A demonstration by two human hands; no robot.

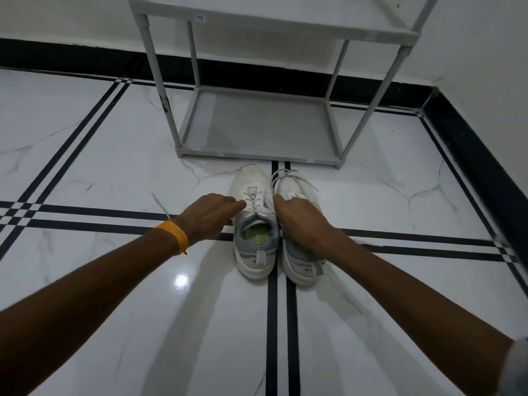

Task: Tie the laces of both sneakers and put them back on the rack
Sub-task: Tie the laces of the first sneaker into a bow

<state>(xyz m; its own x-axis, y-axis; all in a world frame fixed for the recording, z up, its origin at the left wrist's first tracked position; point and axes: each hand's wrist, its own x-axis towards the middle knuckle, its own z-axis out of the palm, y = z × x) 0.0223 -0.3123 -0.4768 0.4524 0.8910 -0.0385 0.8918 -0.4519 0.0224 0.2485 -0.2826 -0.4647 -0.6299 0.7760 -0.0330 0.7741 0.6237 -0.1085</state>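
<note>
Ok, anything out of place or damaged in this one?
Only small things: the right sneaker's laces trail loose over its toe, untied. The rack has a chipped patch on its front left post. Both sneakers sit on the floor, not the rack.

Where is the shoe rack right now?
In the head view, the grey rack stands upper centre against the wall, just beyond the toes of both sneakers on the floor.
</note>
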